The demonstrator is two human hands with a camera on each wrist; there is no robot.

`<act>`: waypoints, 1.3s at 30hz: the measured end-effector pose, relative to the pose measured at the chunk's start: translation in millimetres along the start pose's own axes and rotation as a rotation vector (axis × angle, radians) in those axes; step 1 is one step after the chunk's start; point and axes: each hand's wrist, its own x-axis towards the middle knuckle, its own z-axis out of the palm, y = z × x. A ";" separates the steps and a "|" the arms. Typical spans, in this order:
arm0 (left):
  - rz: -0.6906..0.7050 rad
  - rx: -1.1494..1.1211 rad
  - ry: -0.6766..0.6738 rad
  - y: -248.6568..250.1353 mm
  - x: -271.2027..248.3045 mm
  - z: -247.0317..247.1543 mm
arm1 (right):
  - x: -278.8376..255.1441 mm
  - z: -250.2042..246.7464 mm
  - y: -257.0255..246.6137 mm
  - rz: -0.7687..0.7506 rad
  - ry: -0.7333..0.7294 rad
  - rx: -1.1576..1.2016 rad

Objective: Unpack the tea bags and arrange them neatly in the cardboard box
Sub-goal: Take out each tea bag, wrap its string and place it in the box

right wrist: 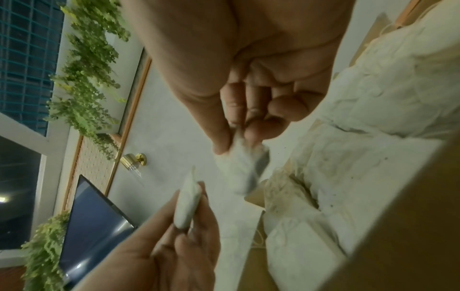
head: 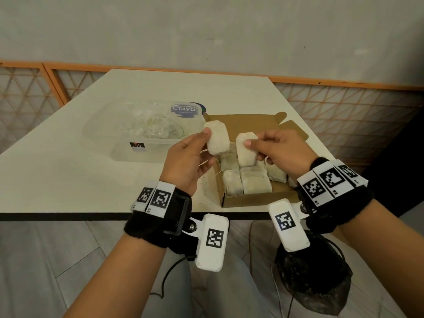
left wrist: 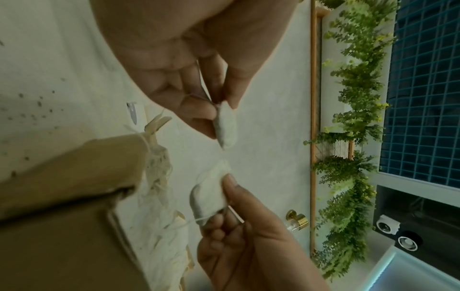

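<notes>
each hand pinches one tea bag over the cardboard box: left hand with its tea bag above the box's far left, right hand with its own above the packed bags, probably to fill the gaps behind them.

Both hands raised, side by side; left hand and right hand each pinching between thumb and curled fingers.
</notes>
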 end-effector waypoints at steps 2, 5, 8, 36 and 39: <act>-0.006 0.010 -0.009 -0.8 -0.6 0.2 | 1.4 -3.2 -1.0 -0.017 0.021 -0.032; -0.032 0.048 -0.099 -2.5 -3.0 4.1 | 3.5 -4.8 -3.5 -0.008 0.020 -0.062; -0.042 0.120 -0.197 -6.1 -6.7 10.6 | 3.5 -2.5 -7.3 0.012 -0.033 -0.014; 0.010 0.205 0.080 -47.4 2.2 14.3 | 2.9 -103.9 -19.6 0.100 -0.330 -0.872; -0.012 0.174 0.083 -51.7 2.9 14.0 | 1.4 -113.2 -17.9 0.155 -0.393 -0.917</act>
